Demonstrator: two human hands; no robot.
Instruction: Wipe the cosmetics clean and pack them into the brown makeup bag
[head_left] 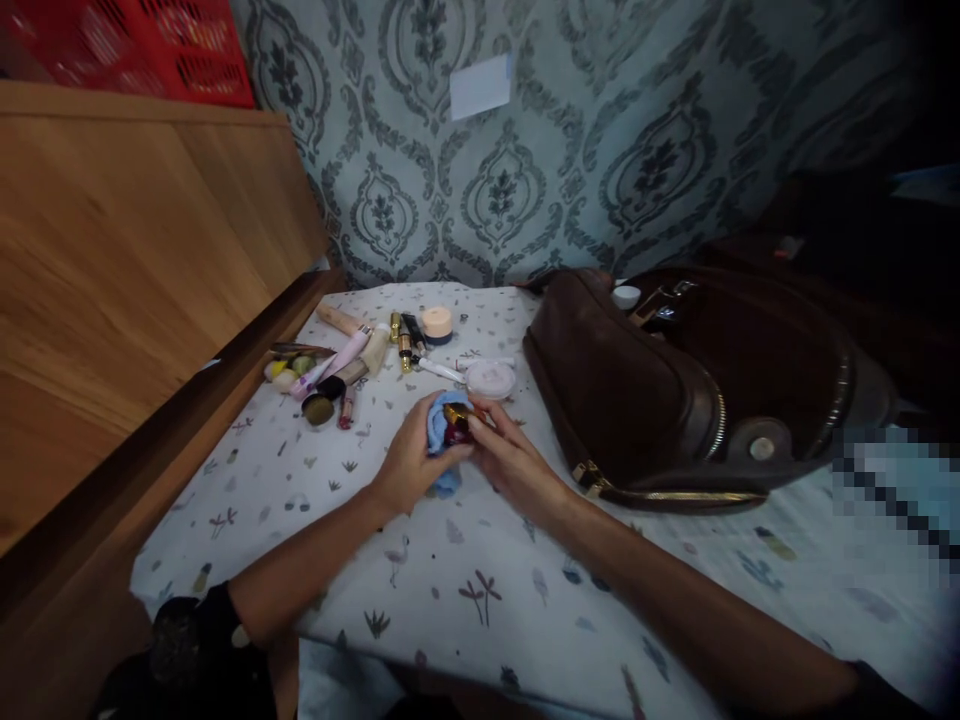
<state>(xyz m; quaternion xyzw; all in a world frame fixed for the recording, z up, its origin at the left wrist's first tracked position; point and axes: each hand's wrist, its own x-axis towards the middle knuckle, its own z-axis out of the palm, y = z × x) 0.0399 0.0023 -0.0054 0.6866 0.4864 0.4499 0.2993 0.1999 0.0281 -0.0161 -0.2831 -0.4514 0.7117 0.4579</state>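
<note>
Over the middle of the table, my left hand (407, 462) is closed around a blue cloth (436, 428). Part of the cloth hangs below the fingers. A small dark red container with a gold part (456, 428) rests against the cloth; its exact kind is not clear. My right hand (516, 462) grips that container from the right, thumb on top. Just beyond my hands lies a round pale pink case (490, 378). Makeup items are spread to the left, among them a brush with a black ferrule (319, 408) and a peach-lidded jar (436, 325).
A large brown leather bag (615, 390) stands at the right, with a small white cap (625, 297) on it. The table's cloth (300, 540) is patterned. Wooden furniture (150, 230) borders the left, a red basket (135, 50) on top. Papered wall (502, 190) behind.
</note>
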